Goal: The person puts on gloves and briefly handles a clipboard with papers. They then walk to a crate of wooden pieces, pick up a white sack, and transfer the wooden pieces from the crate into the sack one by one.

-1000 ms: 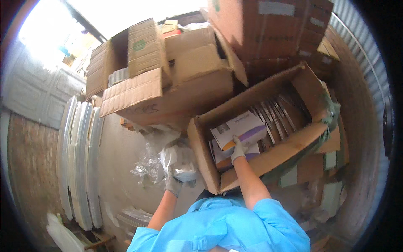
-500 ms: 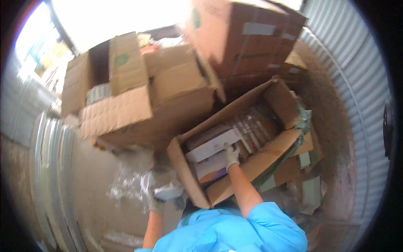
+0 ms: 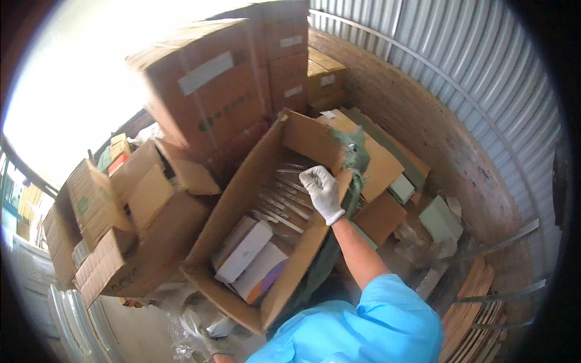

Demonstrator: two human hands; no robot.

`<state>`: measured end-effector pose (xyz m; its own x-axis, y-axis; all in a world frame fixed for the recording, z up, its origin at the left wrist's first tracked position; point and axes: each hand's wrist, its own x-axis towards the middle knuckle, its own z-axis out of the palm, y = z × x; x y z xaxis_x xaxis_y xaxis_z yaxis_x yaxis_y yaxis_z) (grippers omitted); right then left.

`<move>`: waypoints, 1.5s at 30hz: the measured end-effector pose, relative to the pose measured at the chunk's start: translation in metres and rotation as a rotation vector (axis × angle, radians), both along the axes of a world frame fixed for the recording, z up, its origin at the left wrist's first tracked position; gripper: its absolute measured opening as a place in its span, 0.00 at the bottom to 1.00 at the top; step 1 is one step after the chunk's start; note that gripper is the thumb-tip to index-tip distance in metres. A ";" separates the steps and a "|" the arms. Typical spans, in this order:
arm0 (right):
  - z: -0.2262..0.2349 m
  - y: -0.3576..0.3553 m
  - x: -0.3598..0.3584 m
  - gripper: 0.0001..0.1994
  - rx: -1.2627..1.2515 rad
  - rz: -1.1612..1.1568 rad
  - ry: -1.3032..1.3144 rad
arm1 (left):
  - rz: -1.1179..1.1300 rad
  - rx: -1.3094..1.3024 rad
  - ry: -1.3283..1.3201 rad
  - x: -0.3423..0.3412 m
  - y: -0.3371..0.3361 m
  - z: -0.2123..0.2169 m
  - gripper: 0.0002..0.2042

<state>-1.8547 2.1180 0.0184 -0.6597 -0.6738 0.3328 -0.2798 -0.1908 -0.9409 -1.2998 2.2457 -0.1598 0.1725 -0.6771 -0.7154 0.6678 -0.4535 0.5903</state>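
The long open carton (image 3: 227, 209) stands tilted across the middle of the frame, one end toward the upper centre and the other toward the lower centre. White boxes (image 3: 245, 251) lie in its lower end, with purple and orange showing on one printed face; thin pale strips (image 3: 284, 202) lie side by side farther up.

The gloved right hand (image 3: 323, 192) is just right of the frame's centre, over the carton's right-hand side and beside the strips. Its fingers are curled in narrowly toward the palm; whether anything is pinched in them cannot be told. The white boxes lie below and to the left of this hand, well apart from it.

The gloved left hand (image 3: 218, 346) is at the lower edge of the frame, outside the carton and below its near end, close to crumpled clear plastic (image 3: 181, 336) and a white bag (image 3: 195, 320). It is partly cut off and blurred, so its grip cannot be told. The white boxes are above and to the right of it, behind the carton's wall.

Green wrapping (image 3: 358, 154) clings to the carton's right edge.
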 end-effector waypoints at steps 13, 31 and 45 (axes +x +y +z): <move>-0.257 0.164 -0.306 0.25 0.713 -0.650 -0.655 | 0.070 0.184 -0.336 -0.206 0.005 0.105 0.32; -0.324 0.011 -0.394 0.21 1.191 0.386 1.327 | -0.009 0.297 -0.483 -0.315 -0.041 0.074 0.31; -0.225 0.186 -0.366 0.20 1.063 0.027 1.082 | -0.045 0.302 -0.433 -0.334 -0.049 0.057 0.30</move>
